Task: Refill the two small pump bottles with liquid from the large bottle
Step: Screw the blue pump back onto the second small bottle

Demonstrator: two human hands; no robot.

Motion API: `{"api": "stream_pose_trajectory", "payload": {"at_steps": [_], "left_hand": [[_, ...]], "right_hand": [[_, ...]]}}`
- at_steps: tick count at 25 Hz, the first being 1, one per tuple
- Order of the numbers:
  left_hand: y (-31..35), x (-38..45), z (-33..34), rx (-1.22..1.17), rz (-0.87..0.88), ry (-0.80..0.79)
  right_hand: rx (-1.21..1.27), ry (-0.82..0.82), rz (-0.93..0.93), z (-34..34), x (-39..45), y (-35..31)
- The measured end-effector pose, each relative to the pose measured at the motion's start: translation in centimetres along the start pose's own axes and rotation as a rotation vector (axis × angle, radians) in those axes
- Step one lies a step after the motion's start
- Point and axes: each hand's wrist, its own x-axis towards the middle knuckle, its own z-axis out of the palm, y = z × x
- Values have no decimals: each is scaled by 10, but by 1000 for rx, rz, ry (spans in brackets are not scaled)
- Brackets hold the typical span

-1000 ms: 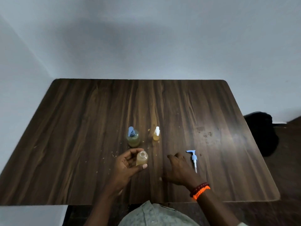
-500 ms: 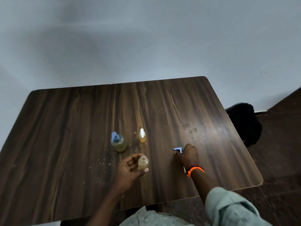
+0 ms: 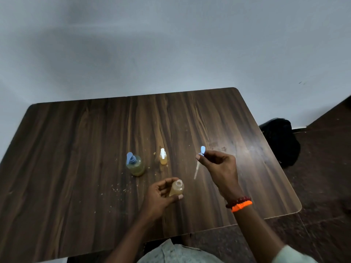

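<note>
My left hand grips a small open bottle of amber liquid, tilted, with no pump on its neck. My right hand holds a blue pump head above the table, its white dip tube hanging down toward the left. A larger round bottle with a blue pump stands upright behind my left hand. To its right stands a small amber bottle with a white pump.
The dark wooden table carries scattered crumbs near my left hand and a smudge at the right. A black bag lies on the floor beyond the table's right edge. A grey wall rises behind.
My right hand picked the blue pump up off the table and raised it. My left hand kept its grip on the open bottle. The view swung to the right.
</note>
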Motion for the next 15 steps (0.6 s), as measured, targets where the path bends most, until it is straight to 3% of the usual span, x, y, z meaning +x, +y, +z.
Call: {"api": "stream_pose_trajectory", "payload": {"at_steps": [5,15], "left_hand": [[6,1,3,6,15,-1],[11,-4,0,27,48,-11]], "right_hand": [[177,-113,-233,7,-41,-47],[119,-145,-295,16,-48,-33]]}}
